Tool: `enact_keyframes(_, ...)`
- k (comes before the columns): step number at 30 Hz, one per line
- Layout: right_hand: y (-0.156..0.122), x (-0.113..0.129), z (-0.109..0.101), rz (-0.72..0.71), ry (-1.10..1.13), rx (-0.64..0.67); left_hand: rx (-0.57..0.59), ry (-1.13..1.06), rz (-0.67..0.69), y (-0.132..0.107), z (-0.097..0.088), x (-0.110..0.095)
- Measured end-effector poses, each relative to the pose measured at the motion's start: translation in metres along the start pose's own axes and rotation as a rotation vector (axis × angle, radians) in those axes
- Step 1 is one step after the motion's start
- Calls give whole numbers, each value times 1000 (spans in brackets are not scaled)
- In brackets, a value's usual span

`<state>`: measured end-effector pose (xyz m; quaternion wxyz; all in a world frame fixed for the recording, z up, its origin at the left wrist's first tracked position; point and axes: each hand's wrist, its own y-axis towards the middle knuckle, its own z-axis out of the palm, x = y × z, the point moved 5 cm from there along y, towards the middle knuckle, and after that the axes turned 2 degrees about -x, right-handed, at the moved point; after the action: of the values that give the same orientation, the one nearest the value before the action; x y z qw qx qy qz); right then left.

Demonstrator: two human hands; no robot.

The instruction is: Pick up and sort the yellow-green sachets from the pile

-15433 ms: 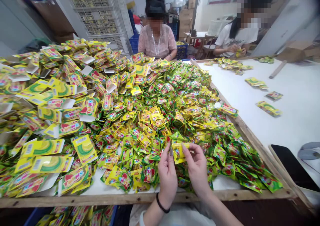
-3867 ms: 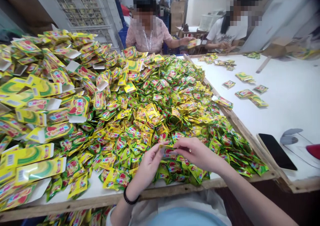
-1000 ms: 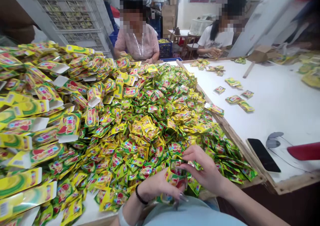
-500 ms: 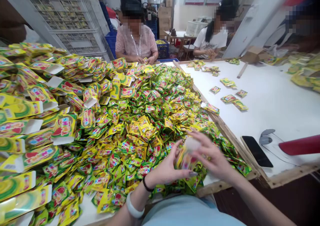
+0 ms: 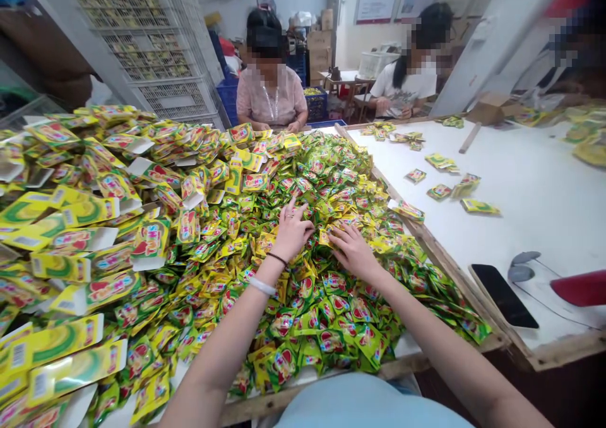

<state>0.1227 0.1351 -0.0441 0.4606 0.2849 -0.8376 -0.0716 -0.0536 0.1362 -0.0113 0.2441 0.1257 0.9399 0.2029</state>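
My left hand (image 5: 292, 231) reaches onto a heap of small green and yellow foil packets (image 5: 334, 283), its fingers stretched out and touching the packets. Beside it on the right, my right hand (image 5: 353, 248) lies on the same heap with fingers spread and slightly bent. A small yellow packet (image 5: 325, 237) is at its fingertips; no firm hold on it shows. Left of the packets, small printed cardboard boxes (image 5: 151, 242) form a big pile, many with white end flaps open.
A wooden edge strip (image 5: 428, 248) divides the heap from a white table (image 5: 530, 194). On that table are several small boxes (image 5: 479, 207), a phone (image 5: 504, 295), sunglasses (image 5: 523, 267) and a red object (image 5: 580, 288). Two people (image 5: 272, 96) sit across; another figure is at far right.
Both hands have moved forward from near my body onto the heap. The small box they held is out of them. Boxes on the right table lie differently, one blurred. The view has shifted slightly.
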Motion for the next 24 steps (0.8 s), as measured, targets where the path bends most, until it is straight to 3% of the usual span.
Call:
enact_keyframes(5, -13, 7, -13, 230, 329, -192, -296, -598, -307, -20, -19, 2)
enact_keyframes(9, -25, 34, 3, 347, 633, -168, -373, -748, -455, -45, -10, -16)
enact_keyframes(14, -28, 56, 34, 398, 853, -170, -368, -1000, -584, -66, 3, -43)
enact_keyframes(19, -32, 57, 32, 392, 868, -105, -359, -1219, -697, -79, 2, -39)
enact_keyframes(21, -31, 55, 23, 374, 802, -9, -311, -1302, -752, -85, 2, -35)
enact_keyframes(24, -23, 58, 8, 273, 530, 250, -178, -1352, -802, -95, 2, -35)
